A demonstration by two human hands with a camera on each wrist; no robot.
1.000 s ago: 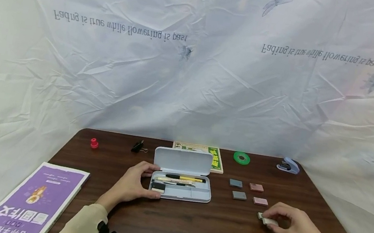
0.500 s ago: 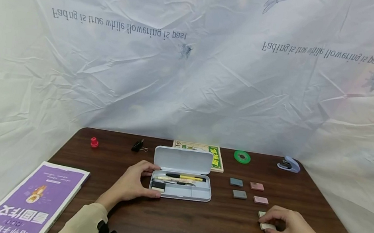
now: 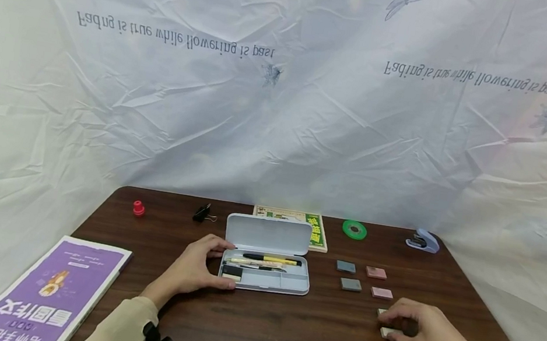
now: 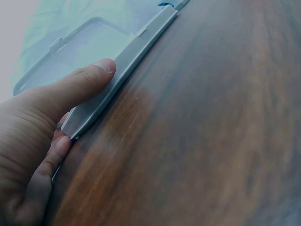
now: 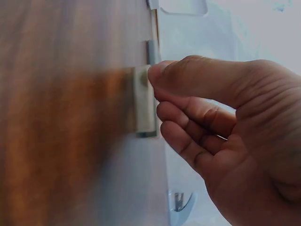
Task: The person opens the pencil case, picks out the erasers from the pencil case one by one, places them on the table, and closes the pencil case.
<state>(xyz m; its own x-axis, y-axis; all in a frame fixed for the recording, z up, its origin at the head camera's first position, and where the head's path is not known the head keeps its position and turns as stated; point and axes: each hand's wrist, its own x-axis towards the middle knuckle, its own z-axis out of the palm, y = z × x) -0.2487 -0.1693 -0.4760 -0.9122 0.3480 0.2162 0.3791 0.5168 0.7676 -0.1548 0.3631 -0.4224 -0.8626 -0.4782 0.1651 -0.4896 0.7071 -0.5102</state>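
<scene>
My left hand grips the left end of an open pale grey pencil case, with the thumb along its front wall. Pens and a black-and-white eraser lie inside. In the left wrist view the thumb presses on the side of the case. On the right side of the table, my right hand pinches a small whitish block at table level. Just behind it a second whitish block is mostly hidden by the fingers. The right wrist view shows the thumb against the whitish block.
Two grey blocks and two pink blocks lie beyond the right hand. Along the back are a red cap-like piece, binder clip, booklet, green tape roll and stapler. A purple book lies left.
My right hand has lowered the whitish block slightly toward me and left, separating it from the second whitish block. The left hand and pencil case have stayed put.
</scene>
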